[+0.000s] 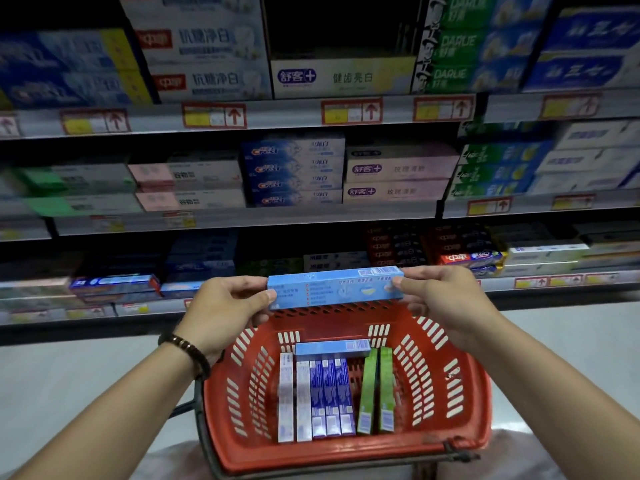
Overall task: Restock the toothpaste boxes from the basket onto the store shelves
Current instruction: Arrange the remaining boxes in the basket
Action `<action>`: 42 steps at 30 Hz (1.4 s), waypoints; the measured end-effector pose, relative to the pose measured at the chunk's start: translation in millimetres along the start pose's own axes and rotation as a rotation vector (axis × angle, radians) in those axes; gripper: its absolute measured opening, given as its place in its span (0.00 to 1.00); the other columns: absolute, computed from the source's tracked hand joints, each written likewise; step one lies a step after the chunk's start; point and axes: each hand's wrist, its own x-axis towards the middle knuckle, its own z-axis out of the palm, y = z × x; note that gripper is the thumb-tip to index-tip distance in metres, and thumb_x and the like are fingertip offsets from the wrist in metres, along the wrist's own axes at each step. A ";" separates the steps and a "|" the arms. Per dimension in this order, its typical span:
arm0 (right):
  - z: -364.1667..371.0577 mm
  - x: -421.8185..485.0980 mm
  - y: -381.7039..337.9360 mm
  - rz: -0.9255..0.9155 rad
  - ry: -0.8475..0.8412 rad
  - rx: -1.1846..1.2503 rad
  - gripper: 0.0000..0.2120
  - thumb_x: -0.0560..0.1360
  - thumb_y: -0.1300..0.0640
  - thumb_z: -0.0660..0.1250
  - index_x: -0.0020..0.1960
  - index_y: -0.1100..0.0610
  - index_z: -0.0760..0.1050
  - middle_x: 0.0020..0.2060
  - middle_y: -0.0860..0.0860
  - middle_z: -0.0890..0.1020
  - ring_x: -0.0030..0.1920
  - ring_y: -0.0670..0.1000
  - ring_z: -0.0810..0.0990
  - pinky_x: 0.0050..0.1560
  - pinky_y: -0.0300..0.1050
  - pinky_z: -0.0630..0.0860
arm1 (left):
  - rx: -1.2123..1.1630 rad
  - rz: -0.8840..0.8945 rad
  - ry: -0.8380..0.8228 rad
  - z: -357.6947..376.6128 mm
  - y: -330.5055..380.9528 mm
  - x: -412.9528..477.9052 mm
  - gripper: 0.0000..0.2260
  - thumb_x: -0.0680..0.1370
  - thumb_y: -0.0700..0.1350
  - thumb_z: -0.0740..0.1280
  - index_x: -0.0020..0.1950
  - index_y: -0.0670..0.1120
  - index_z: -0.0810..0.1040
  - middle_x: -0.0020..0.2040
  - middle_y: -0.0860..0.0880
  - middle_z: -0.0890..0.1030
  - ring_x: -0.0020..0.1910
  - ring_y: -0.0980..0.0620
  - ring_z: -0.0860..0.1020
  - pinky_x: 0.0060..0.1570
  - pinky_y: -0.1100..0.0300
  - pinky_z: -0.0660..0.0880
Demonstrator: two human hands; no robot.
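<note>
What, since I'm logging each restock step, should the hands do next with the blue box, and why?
Probably carry the light blue box forward to the shelves: left hand and right hand grip its ends, level above the red basket, not yet shelved.

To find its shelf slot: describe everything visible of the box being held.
The light blue box is long, slim, seemingly cardboard, with small print and a barcode at its upper right. It lies nearly level, held over the far rim of the red basket. The left hand pinches its left end, the right hand its right end.
</note>
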 end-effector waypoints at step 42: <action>22.1 -11.2 -10.1 0.114 0.103 0.151 0.05 0.80 0.66 0.68 0.54 0.68 0.78 0.41 0.64 0.86 0.38 0.57 0.85 0.41 0.49 0.80 | -0.297 -0.184 -0.065 -0.6 13.4 -4.3 0.10 0.78 0.33 0.72 0.59 0.35 0.80 0.49 0.37 0.87 0.46 0.45 0.88 0.44 0.59 0.85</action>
